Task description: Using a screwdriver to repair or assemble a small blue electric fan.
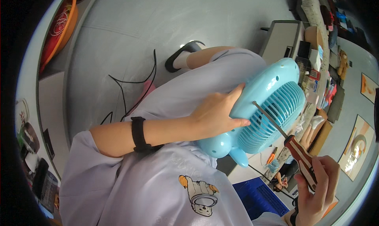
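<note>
My left hand grips the blue fan at 9 o'clock, thumb toward 3; my right hand grips a screwdriver, shaft toward 11, tip at fan's rim.

"Any words or numbers you can make out?"

"None legibly. Nearest is the pale lavender short-sleeved fabric shirt: faint, pale marks like lettering sit on its front, above the black, white and orange printed cartoon bear, too washed out to read."

"And over on the left?"

"At the far left, the shiny red item inside the round orange basin carries white looping lines. I can't tell whether they're letters."

"What about the right?"

"Farther off there, the small red-and-white packet may bear a label, but it's too small to read."
</note>
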